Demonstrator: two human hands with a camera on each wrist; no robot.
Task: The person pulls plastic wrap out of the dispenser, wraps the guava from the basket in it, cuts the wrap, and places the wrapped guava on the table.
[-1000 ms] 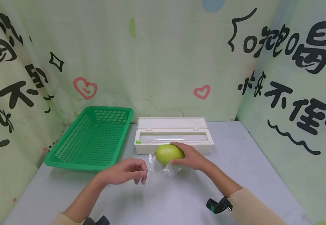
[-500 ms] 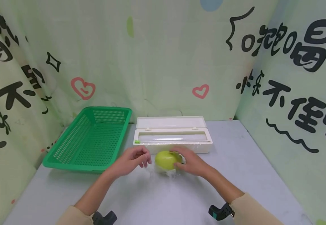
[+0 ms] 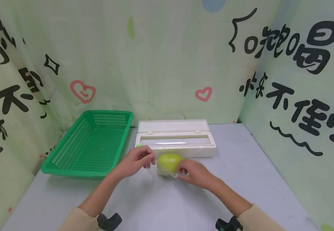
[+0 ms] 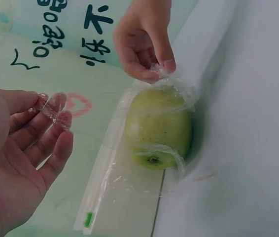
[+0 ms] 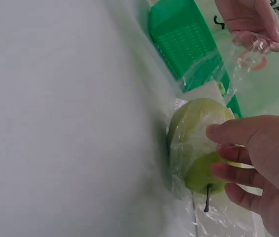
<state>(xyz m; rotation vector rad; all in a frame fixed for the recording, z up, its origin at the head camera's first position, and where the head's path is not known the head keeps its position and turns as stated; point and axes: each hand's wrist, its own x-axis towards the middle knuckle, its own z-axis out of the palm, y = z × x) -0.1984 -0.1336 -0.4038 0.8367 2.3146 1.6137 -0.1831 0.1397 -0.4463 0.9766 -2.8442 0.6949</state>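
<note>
A yellow-green pear (image 3: 168, 162) with a thin dark stem sits near the front of the white box, partly covered by clear plastic wrap (image 5: 181, 163). To its left, my left hand (image 3: 138, 161) pinches a gathered edge of the wrap between thumb and fingers, raised apart from the pear. My right hand (image 3: 197, 173) is close against the pear's right end. In the left wrist view, the thumb and forefinger of that right hand (image 4: 147, 37) pinch another bunched bit of wrap. The wrap's lower folds under the pear are hard to make out.
A white wrap dispenser box (image 3: 184, 151), lid raised, stands behind the pear with a roll inside. Its green slider (image 4: 88, 219) shows at one end. The green plastic basket (image 3: 69, 174) is at the left. Curtains (image 3: 155, 64) border the white table (image 3: 167, 208).
My left hand has moved in toward the pear and now pinches wrap. My right hand has slid from the pear's top down to its right end and pinches wrap there.
</note>
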